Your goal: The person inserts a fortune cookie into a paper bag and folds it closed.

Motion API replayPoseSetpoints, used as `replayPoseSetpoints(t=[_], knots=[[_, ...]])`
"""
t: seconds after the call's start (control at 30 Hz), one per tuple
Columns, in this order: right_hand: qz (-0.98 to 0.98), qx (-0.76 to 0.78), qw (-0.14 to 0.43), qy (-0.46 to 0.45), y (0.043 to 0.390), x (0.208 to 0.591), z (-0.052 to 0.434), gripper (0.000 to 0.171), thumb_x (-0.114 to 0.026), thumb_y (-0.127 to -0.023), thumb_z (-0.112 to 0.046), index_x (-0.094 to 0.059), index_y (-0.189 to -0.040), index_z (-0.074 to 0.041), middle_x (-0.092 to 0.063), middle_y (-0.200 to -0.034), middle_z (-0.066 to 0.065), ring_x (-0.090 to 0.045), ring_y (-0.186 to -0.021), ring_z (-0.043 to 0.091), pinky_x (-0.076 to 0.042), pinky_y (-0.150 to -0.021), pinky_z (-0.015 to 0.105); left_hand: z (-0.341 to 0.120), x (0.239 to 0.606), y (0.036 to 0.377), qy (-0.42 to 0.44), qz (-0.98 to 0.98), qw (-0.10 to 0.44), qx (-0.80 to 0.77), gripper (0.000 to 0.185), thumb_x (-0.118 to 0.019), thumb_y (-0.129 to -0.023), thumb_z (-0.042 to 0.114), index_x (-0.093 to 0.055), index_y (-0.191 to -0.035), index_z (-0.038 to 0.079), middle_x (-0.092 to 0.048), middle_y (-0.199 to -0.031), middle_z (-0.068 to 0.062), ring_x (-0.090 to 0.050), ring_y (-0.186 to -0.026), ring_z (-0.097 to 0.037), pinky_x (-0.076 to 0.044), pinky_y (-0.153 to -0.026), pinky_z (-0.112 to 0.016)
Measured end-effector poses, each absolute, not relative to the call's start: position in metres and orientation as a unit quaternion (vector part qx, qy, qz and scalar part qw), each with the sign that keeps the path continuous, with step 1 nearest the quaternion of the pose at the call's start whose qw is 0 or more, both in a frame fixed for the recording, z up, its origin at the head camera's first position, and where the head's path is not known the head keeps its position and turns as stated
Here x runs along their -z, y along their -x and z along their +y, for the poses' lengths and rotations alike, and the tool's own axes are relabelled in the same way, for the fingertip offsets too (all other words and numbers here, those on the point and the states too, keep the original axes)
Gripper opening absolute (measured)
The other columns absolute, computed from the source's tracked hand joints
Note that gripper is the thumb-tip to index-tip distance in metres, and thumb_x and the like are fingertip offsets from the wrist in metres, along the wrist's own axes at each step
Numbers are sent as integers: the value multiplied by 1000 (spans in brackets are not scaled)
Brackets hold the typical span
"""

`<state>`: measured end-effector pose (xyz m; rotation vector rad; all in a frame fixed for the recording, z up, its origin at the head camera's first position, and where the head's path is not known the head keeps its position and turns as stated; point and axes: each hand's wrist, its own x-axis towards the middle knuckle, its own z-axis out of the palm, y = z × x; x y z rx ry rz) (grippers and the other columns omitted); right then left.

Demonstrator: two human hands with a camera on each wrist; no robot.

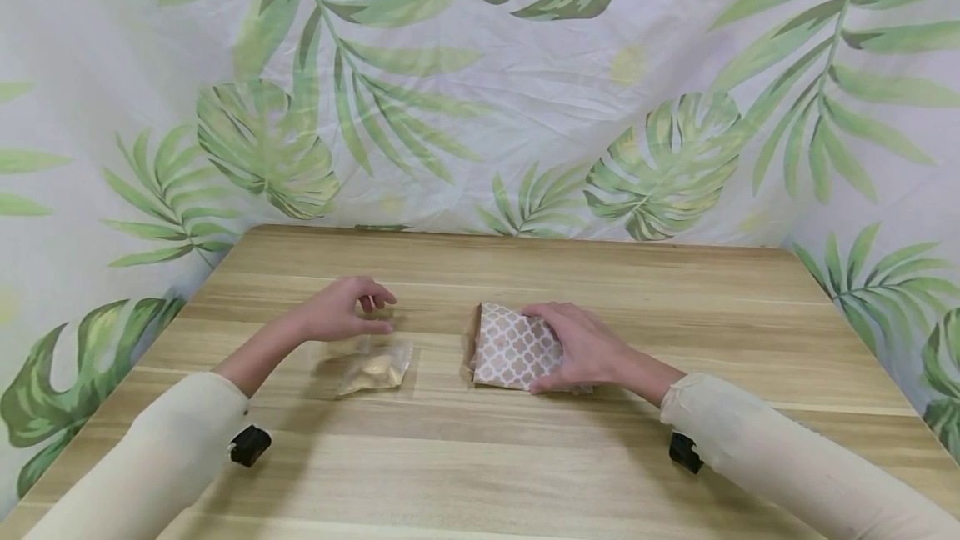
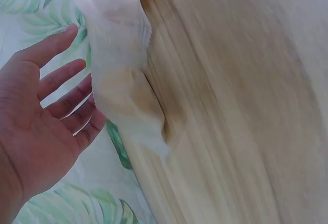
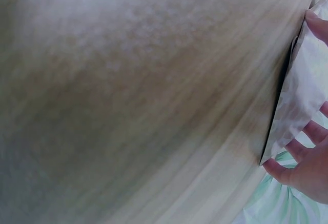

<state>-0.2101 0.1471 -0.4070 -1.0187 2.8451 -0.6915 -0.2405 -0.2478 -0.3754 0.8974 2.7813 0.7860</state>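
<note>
tan-and-white patterned bag (image 1: 510,348) lies on the wood-grain table (image 1: 487,465), long axis looks roughly left-right, left end facing the clear plastic packet (image 1: 378,371), yellowish inside. i'm reading that gap as the key relation: packet sits left of the bag, apart from it, nearer the left hand (image 1: 345,311). that one hangs by the packet's far side, fingers loose, holding nothing; can't tell from my feed if they touch. right hand (image 1: 588,348) grips the bag's right end, thumb at near edge, fingers at far edge.
</note>
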Motion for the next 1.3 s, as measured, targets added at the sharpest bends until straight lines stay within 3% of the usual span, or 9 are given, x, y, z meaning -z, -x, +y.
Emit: replayPoseSetpoints(t=[0.37,0.7,1.1,1.3], knots=[[918,220,14,331,210,410,148,106,-96,-63,-48,-50,-149,-9,-58,-146,13,-54,-132,35,-41,-112,57,-269,379,235,-299,909,84,-276,37,-84,-88,17,-73,-112,-8,-74,-103,-11,-66,-91,-25,-55,-82,-47],[919,217,19,329,211,409,148,107,-96,-63,-49,-49,-150,-9,-57,-147,13,-54,-133,35,-41,-112,57,-278,374,230,-298,908,116,-272,50,-89,-82,24,-71,-117,-7,-70,-97,-3,-62,-90,-20,-54,-83,-45],[920,213,23,328,212,407,148,106,-95,-63,-50,-49,-150,-10,-57,-148,13,-53,-133,34,-41,-112,56,-275,374,238,-312,906,105,-267,54,-92,-78,19,-70,-119,-8,-74,-106,-9,-65,-99,-28,-53,-89,-52],[920,213,23,329,213,407,148,107,-95,-63,-50,-49,-150,-10,-57,-147,13,-54,-132,35,-42,-112,56,-277,372,239,-330,901,94,-263,43,-86,-82,6,-71,-120,-6,-75,-113,-12,-66,-112,-39,-49,-94,-61]])
